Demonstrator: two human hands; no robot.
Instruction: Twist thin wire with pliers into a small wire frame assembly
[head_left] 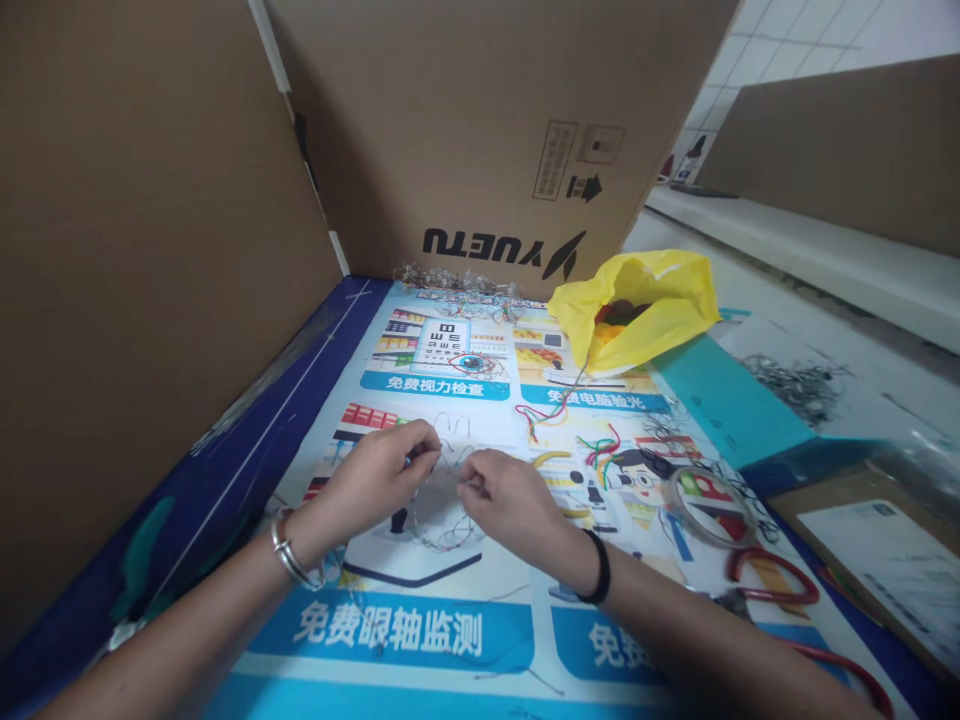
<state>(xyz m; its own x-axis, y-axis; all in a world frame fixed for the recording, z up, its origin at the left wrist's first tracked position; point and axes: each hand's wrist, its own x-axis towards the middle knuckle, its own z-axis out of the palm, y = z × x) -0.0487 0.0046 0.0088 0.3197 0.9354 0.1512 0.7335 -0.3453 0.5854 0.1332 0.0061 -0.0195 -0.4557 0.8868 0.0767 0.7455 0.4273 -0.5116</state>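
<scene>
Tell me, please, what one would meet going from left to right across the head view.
Green handle → bracelet → left hand → right hand → black band → clear roll → white paper.

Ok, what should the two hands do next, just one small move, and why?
I'd probably ease the left hand and right hand slightly apart: both look pinched close together, and the thin strand curves loosely below them, so a gentle spread might show how it runs.
</scene>
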